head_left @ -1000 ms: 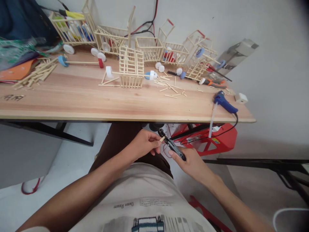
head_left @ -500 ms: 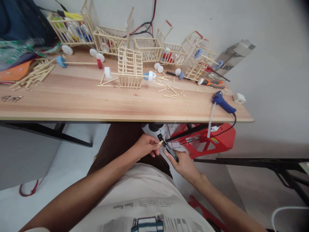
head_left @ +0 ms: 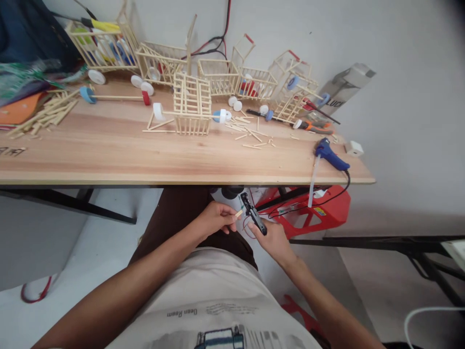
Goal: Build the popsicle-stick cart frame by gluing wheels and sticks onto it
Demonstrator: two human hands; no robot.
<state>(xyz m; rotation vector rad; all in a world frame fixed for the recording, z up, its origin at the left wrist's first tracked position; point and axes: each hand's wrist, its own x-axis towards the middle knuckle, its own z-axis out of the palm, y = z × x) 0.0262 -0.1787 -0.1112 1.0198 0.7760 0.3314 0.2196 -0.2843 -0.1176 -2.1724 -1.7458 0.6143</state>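
Below the table edge, over my lap, my left hand (head_left: 219,218) pinches a short wooden stick (head_left: 239,213) between thumb and fingers. The stick's free end points up and right. My right hand (head_left: 272,238) is wrapped round the handles of black pliers (head_left: 255,216), whose head points up and left. A small gap separates the stick's tip from the pliers. The exact shape of the jaws is too small to make out.
On the table (head_left: 109,160) stand several stick-built carts, one of them a tipped cart (head_left: 192,104) with wheels. Cut sticks (head_left: 250,133), orange-handled pliers (head_left: 316,127) and a blue glue gun (head_left: 331,154) lie right. A red stool (head_left: 327,208) is underneath.
The pliers and the stick have come apart; the stick's tip was at the pliers' jaws before. The whole view has shifted slightly.
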